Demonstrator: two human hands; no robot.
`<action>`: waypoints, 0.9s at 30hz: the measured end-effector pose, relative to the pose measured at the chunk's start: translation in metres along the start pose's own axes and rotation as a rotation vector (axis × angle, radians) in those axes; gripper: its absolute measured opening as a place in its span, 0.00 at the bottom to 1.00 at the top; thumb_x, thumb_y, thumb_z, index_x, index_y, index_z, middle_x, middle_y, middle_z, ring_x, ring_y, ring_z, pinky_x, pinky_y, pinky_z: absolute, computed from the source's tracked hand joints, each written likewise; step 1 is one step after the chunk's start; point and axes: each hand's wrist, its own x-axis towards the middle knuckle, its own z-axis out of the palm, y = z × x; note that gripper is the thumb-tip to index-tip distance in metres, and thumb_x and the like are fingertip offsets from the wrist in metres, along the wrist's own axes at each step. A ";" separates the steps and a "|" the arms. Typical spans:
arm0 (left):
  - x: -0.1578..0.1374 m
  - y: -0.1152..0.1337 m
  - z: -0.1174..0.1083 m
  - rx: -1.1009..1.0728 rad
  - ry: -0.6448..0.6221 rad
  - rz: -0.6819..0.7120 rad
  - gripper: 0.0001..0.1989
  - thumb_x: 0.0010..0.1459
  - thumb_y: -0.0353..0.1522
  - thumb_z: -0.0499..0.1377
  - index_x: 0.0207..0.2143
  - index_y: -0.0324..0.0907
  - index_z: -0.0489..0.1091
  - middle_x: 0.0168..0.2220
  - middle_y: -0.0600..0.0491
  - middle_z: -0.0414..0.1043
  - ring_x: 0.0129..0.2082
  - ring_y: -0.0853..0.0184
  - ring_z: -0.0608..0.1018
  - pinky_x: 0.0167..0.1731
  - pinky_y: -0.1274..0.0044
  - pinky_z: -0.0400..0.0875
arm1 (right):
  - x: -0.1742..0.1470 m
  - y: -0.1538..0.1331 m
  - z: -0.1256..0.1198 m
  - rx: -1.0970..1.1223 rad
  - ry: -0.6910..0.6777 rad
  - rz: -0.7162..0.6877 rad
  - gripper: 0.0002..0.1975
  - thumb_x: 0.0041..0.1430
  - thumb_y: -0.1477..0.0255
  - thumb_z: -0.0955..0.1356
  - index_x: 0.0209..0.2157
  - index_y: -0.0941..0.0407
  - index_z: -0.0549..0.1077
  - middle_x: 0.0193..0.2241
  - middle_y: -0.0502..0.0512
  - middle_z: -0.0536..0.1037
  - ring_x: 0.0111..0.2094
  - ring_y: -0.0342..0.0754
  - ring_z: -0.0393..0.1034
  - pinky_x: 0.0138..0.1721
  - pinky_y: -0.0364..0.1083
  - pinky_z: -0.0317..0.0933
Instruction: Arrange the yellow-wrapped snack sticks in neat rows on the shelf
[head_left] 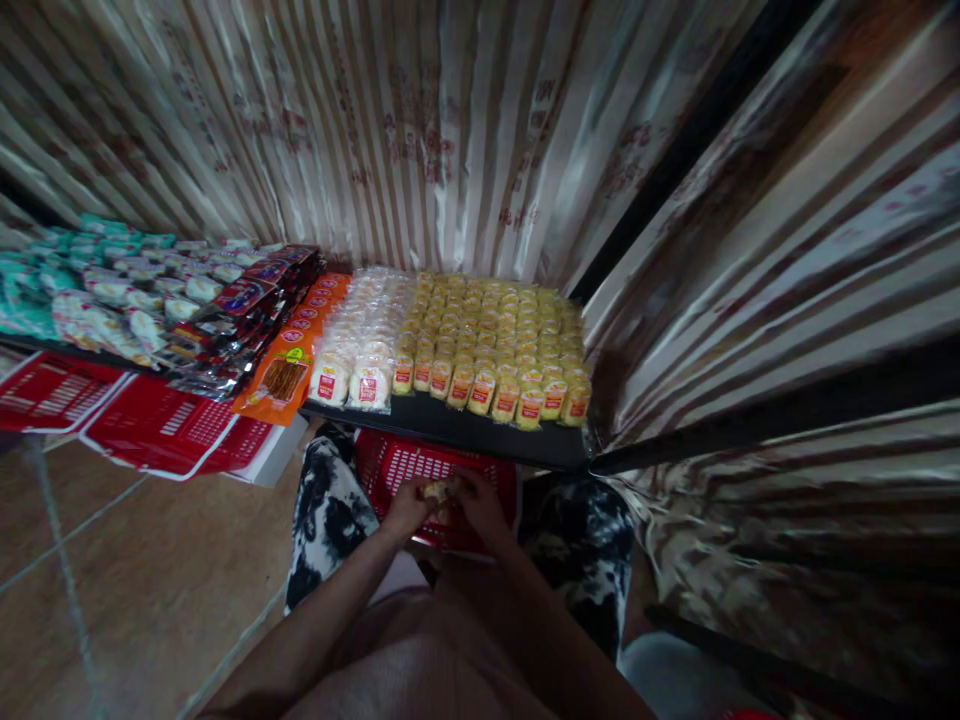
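Note:
My left hand (407, 508) and my right hand (480, 508) are close together over a red plastic basket (390, 460) between my knees. Their fingers pinch a small yellowish item (437, 491) from both sides; it looks like a wrapped snack, but its exact kind is too dim to tell. Just beyond the basket, rows of yellow wrapped cakes (484, 390) stand on a black shelf (480, 435). To their left are white wrapped cakes (371, 385) with red labels.
Further left on the shelf lie an orange snack packet (281, 370), dark red packets (240, 310) and white-and-teal packets (112, 290). More red baskets (165, 420) sit below them on the tiled floor (150, 570). A striped curtain (450, 130) hangs behind; black bars (690, 150) frame the right side.

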 end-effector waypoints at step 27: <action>-0.038 0.016 -0.023 0.141 -0.001 0.413 0.14 0.54 0.37 0.56 0.42 0.41 0.69 0.40 0.51 0.72 0.40 0.64 0.72 0.44 0.74 0.66 | -0.029 -0.059 -0.018 0.286 -0.142 0.143 0.17 0.47 0.55 0.65 0.25 0.55 0.72 0.25 0.51 0.77 0.29 0.49 0.71 0.33 0.47 0.65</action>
